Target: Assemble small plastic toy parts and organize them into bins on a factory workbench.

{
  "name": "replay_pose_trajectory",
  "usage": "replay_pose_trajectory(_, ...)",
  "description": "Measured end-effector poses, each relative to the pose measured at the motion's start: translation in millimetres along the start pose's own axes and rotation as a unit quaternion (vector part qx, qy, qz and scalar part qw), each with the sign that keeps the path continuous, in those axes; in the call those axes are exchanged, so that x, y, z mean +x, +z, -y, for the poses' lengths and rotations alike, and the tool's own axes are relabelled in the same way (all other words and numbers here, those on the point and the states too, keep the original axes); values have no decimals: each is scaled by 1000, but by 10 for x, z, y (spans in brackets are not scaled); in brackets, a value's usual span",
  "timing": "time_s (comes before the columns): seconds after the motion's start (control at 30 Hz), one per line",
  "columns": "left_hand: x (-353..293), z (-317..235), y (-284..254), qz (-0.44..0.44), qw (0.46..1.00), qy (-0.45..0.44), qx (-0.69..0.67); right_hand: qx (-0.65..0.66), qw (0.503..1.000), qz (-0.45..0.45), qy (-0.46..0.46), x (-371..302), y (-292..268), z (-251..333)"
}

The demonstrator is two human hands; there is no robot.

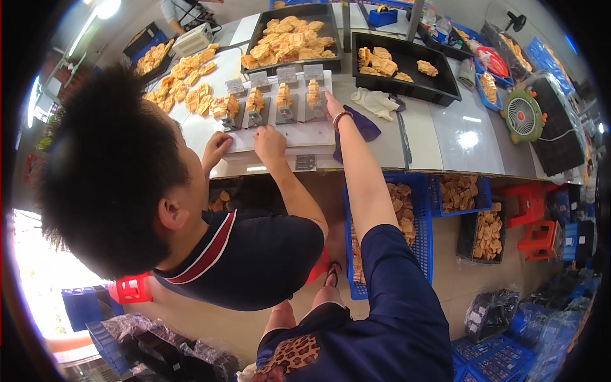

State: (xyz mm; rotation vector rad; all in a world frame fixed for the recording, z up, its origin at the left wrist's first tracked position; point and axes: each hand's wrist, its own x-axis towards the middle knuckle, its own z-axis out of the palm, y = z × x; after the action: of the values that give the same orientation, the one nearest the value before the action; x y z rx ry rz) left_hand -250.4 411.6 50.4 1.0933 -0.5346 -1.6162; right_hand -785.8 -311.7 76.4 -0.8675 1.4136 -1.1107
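My right hand (333,107), with a bracelet at the wrist, reaches up to the right edge of a white board (299,141) on the table. Its fingers look stretched out beside the rightmost stack of yellow-orange pieces (313,93); the small fingertips are partly hidden. Upright metal brackets (286,114) on the board hold several such stacks in a row. A co-worker leans in from the left, one hand (270,143) at the board's front edge and the other hand (217,148) by its left corner. Beside my wrist lies a dark blue cloth (364,126). My left hand is out of view.
Black trays (439,95) of the same pieces stand behind the board; loose pieces (197,99) lie left. A white glove (375,103) and a green fan (524,116) are to the right. Below the table are blue crates (425,248) and red stools (538,239).
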Motion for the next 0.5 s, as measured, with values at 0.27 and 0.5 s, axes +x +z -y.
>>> replay_pose_trajectory(0.27,-202,240,304,-81,991,6,104,173,983,65,16,-230,273,353)
replay_pose_trajectory(0.5,-133,431,376,-105,975,-10,195,3,1000,-1,31,-23,134,272)
